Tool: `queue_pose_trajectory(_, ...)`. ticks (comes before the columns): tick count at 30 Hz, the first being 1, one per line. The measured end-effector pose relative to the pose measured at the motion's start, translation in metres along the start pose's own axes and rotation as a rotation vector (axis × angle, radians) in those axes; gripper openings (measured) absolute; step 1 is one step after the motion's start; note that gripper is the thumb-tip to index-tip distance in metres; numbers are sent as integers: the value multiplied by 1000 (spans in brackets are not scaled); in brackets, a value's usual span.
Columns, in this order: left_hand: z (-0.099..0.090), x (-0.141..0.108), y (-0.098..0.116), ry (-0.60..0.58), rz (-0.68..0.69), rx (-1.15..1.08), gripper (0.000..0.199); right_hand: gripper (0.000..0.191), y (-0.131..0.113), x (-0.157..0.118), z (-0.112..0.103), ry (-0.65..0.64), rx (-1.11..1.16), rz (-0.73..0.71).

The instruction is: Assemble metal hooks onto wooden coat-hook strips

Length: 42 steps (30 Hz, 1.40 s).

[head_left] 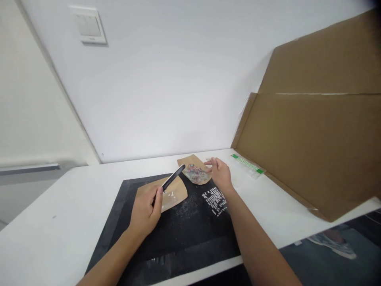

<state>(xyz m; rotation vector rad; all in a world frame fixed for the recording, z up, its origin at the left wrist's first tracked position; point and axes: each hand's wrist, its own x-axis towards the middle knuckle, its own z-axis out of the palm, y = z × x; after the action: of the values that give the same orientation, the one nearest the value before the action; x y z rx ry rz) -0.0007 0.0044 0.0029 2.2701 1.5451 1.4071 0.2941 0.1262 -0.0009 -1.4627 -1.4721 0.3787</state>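
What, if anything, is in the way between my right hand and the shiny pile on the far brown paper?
Nothing visible: your right hand is just right of the shiny pile, and the black stick in your left hand comes from the left.

We are seeing a bare left hand [147, 209] and a bare right hand [220, 174], plus bare left forearm [119, 249] and bare right forearm [253, 232], both narrowing toward the wrists.

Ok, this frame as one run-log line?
left hand: holds black-and-white tool | right hand: at far brown paper | white pieces: on black mat, near paper
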Motion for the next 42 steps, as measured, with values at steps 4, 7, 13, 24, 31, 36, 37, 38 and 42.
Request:
queue_pose_trajectory(4,0,0,-1,-10,-4,2,38,56,-1,1,-8,54,-91,1)
queue_pose_trajectory(7,-1,-1,0,-9,-6,-4,38,63,-1,2,-14,83,-137,-7)
queue_pose_trajectory(13,-1,0,1,-31,1,-17,37,63,4,5,-17,-11,-217,-23)
queue_pose_trajectory(24,0,-1,-3,-28,11,7,36,24,3,0,-23,-252,-438,-124)
queue_pose_trajectory(31,-1,-2,0,-39,23,9,33,11,0,-8,-22,-332,-598,-129)
queue_pose_trajectory(36,-1,-3,1,-49,32,15,34,8,-4,-13,-15,-352,-662,-134)
queue_pose_trajectory(37,-1,-3,0,-43,32,24,35,6,-4,-13,-14,-346,-667,-135)
queue_pose_trajectory(38,-1,-3,-1,-36,31,34,35,4,-4,-14,-13,-339,-668,-137)
queue_pose_trajectory(42,0,-3,-3,-30,30,53,34,6,-3,-13,-13,-300,-648,-137)
